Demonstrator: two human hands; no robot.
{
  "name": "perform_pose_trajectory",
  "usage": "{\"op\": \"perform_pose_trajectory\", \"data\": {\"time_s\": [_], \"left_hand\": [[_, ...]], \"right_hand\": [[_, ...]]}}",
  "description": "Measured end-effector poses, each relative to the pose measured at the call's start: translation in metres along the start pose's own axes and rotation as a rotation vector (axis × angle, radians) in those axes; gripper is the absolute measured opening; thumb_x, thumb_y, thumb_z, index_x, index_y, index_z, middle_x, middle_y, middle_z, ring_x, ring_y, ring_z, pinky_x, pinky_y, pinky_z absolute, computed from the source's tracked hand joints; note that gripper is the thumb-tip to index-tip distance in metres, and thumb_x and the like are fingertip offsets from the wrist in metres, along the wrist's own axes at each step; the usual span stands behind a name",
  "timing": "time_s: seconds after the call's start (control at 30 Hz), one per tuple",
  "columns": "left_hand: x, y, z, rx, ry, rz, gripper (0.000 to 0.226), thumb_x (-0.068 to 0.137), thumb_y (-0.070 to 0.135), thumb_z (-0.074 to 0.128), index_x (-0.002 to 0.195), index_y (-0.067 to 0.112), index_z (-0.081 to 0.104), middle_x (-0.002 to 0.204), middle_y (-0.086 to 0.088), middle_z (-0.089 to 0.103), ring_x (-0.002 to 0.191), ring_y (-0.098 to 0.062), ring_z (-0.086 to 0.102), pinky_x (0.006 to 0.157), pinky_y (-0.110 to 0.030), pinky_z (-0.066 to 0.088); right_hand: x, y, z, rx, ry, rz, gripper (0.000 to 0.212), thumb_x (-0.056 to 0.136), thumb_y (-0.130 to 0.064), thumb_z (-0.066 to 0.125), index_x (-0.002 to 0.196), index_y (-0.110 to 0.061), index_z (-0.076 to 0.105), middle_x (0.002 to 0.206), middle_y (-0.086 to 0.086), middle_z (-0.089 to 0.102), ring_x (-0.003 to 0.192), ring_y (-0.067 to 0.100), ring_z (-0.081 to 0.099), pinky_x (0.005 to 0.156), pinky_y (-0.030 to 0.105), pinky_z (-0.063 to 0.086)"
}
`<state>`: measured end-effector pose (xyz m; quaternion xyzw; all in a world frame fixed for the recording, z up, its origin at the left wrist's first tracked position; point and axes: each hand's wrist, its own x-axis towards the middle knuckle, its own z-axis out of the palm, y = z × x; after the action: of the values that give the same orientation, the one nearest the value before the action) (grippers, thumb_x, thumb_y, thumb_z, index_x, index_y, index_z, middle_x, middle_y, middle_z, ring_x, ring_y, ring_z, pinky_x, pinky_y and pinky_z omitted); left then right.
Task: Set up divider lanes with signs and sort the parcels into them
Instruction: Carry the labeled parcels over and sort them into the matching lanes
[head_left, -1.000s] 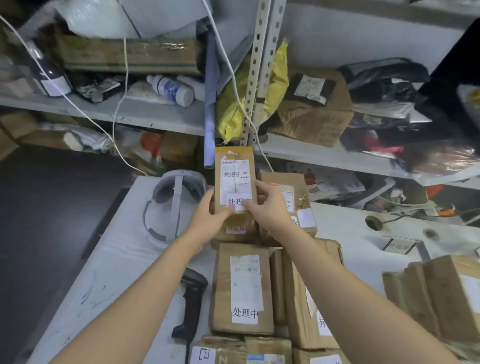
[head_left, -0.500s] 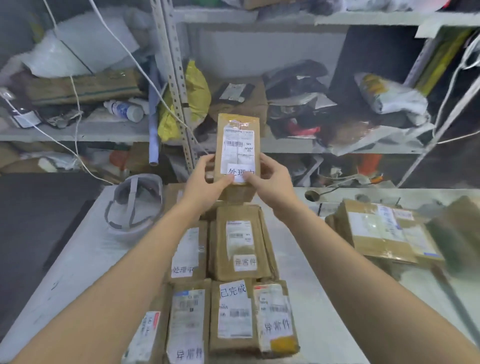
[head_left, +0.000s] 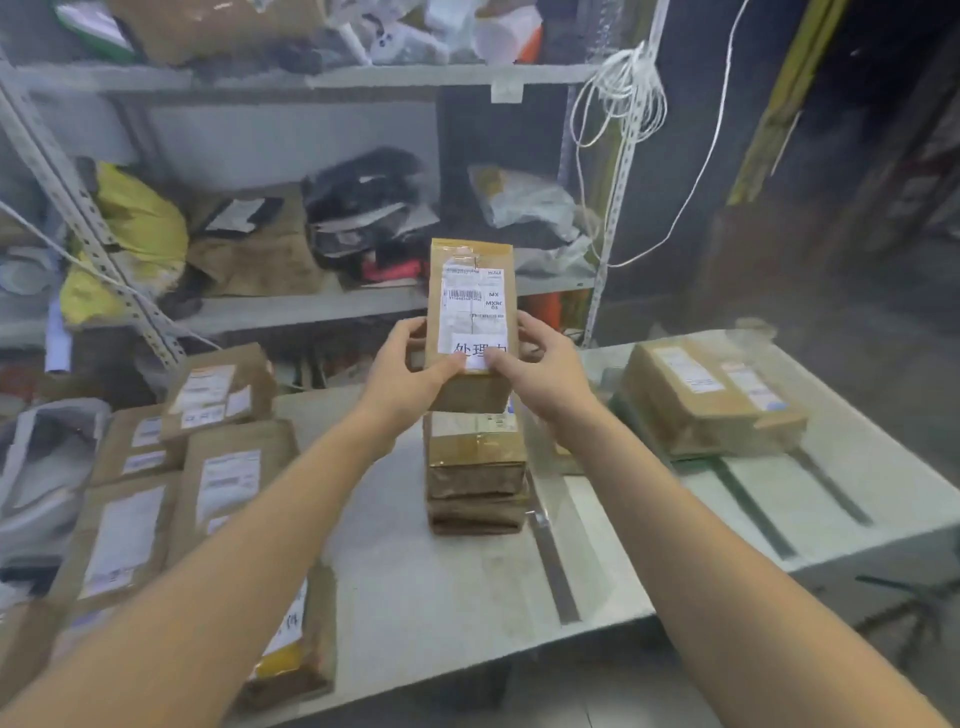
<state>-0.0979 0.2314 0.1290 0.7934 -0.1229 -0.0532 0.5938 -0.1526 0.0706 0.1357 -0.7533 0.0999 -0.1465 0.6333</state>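
Above the stack of parcels (head_left: 475, 483), both hands clamp one labelled parcel (head_left: 470, 312) upright. The left hand (head_left: 410, 374) grips its left edge and the right hand (head_left: 545, 374) its right, thumbs on the white sticker.

Sorting looks partly done. Just right of the stack a grey divider strip (head_left: 553, 566) marks a lane edge, and further right a second pile (head_left: 711, 400) occupies its own lane. Left of the stack, many flat parcels (head_left: 218, 467) seem unsorted. I cannot make out any lane signs. The stack's lane holds roughly three parcels.
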Motion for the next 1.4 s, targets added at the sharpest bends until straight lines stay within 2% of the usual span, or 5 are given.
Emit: {"op": "perform_pose_trajectory", "data": {"time_s": [0.47, 0.67, 0.93, 1.1, 1.4], "left_hand": [[0.084, -0.051, 0.200, -0.052, -0.166, -0.238, 0.055, 0.082, 0.028, 0.079, 0.128, 0.025, 0.051, 0.109, 0.011, 0.058, 0.091, 0.000, 0.055, 0.063, -0.011, 0.042], [0.101, -0.080, 0.234, 0.019, -0.127, -0.372, 0.059, 0.078, 0.024, 0.082, 0.130, 0.019, 0.054, 0.102, 0.010, 0.059, 0.085, -0.003, 0.057, 0.083, -0.029, 0.052], [0.108, -0.091, 0.263, 0.040, -0.083, -0.422, 0.065, 0.081, 0.015, 0.080, 0.138, 0.014, 0.048, 0.138, -0.003, 0.057, 0.106, -0.009, 0.053, 0.083, -0.023, 0.044], [0.106, -0.067, 0.258, 0.163, -0.013, -0.394, 0.079, 0.083, 0.026, 0.078, 0.150, 0.016, 0.035, 0.148, -0.004, 0.047, 0.131, -0.021, 0.048, 0.100, -0.031, 0.044], [0.061, -0.005, 0.157, 0.819, 0.211, -0.205, 0.073, 0.090, 0.044, 0.065, 0.153, 0.026, 0.031, 0.152, -0.001, 0.043, 0.136, -0.026, 0.042, 0.107, -0.039, 0.040]], "right_hand": [[0.091, 0.122, -0.154, -0.256, 0.058, 0.290, 0.056, 0.083, -0.015, 0.079, 0.136, -0.020, 0.060, 0.126, -0.007, 0.067, 0.115, 0.011, 0.063, 0.096, 0.032, 0.053], [0.121, 0.174, -0.164, -0.342, -0.055, 0.392, 0.056, 0.082, -0.015, 0.078, 0.135, -0.018, 0.061, 0.124, -0.004, 0.069, 0.112, 0.014, 0.065, 0.099, 0.038, 0.054], [0.140, 0.196, -0.172, -0.479, -0.153, 0.399, 0.043, 0.090, -0.015, 0.068, 0.132, -0.014, 0.059, 0.130, 0.001, 0.065, 0.118, 0.021, 0.062, 0.098, 0.034, 0.050], [0.148, 0.180, -0.189, -0.581, -0.195, 0.223, 0.040, 0.089, -0.014, 0.066, 0.129, -0.014, 0.059, 0.126, 0.005, 0.067, 0.114, 0.025, 0.063, 0.086, 0.029, 0.049], [0.159, 0.108, -0.152, -0.748, -0.467, -0.234, 0.052, 0.093, -0.020, 0.060, 0.144, -0.014, 0.049, 0.145, 0.008, 0.053, 0.130, 0.028, 0.051, 0.102, 0.039, 0.045]]}}
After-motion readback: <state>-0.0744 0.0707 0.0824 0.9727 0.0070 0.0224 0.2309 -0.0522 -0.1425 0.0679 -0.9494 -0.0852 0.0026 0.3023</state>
